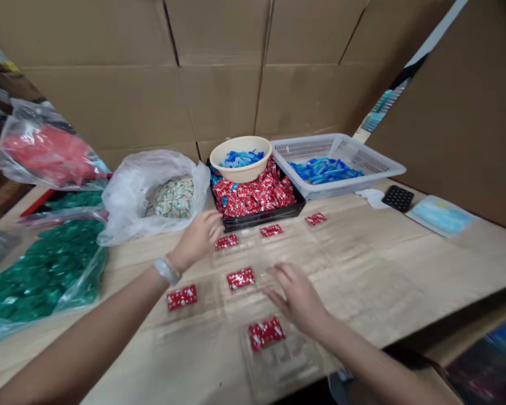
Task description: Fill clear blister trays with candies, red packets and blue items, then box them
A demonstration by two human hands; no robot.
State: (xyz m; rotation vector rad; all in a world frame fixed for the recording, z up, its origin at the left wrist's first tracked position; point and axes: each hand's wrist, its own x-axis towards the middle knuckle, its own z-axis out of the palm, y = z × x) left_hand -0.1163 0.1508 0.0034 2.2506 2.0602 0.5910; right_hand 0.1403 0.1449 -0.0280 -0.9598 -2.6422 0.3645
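Observation:
My left hand [197,241] hovers at the near left corner of a black tray [263,218] heaped with red packets [253,197]; its fingers are bent and blurred, and what they hold, if anything, cannot be made out. My right hand [297,295] is over the table, fingers apart and holding nothing visible, just right of a single red packet [240,278]. Several more red packets lie spaced out, one each in clear plastic trays, such as the nearest clear tray [287,360]. A cream bowl [240,171] with blue pieces rests on the heaped packets.
A white basket [383,167] of blue items stands back right, beside a black pad [398,198] and a blue-white packet [441,215]. At left are a white bag [126,191] of small packets, a bag of green packets [46,270] and a bag of red items [50,154]. Cardboard [130,101] rises behind.

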